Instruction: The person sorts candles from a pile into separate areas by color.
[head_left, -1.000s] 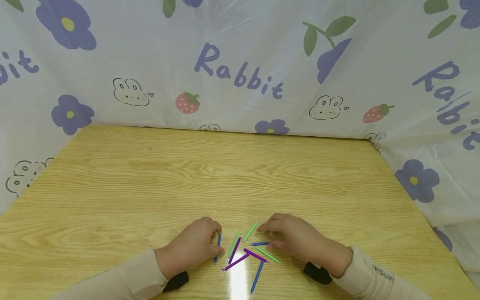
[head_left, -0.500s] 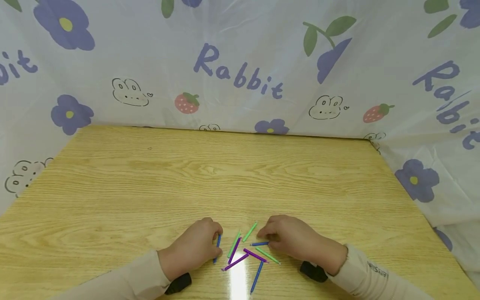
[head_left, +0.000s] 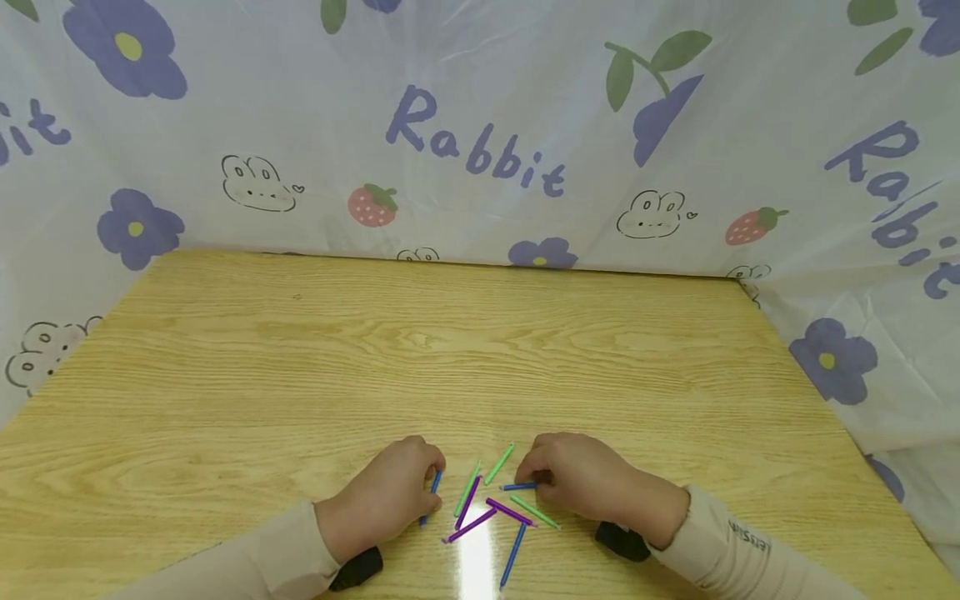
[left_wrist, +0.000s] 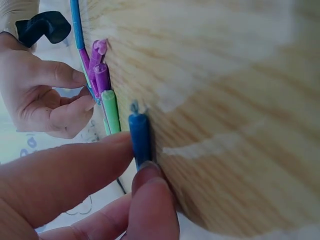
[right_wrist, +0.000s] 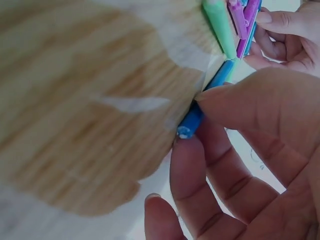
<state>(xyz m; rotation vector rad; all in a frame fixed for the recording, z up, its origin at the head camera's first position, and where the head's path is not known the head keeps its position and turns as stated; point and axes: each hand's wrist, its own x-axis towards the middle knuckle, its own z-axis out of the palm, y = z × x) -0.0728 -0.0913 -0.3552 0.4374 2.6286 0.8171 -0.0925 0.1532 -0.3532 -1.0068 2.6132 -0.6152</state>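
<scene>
Thin birthday candles lie scattered on a wooden table between two hands. My left hand (head_left: 384,498) pinches a blue candle (left_wrist: 140,137) between thumb and finger; its wick shows in the left wrist view. Opposite it, my right hand (head_left: 592,477) holds a second blue candle (right_wrist: 192,120) by one end, thumb against fingertips. Among the loose candles are a green candle (head_left: 498,463) at the back, another green candle (head_left: 535,512) below the right fingers, and a purple candle (head_left: 471,527) near the front. A third blue candle (head_left: 513,557) lies closest to the camera.
The wooden table (head_left: 420,358) stretches away behind the hands. A white cloth (head_left: 465,83) printed with rabbits, flowers and strawberries hangs along its back and sides. Black wrist straps (head_left: 358,570) show under the sleeves.
My right thumb and fingers have closed onto the end of the blue candle beside them. My left fingers have tightened on theirs, which has shifted and tilted slightly. The loose candles lie as before.
</scene>
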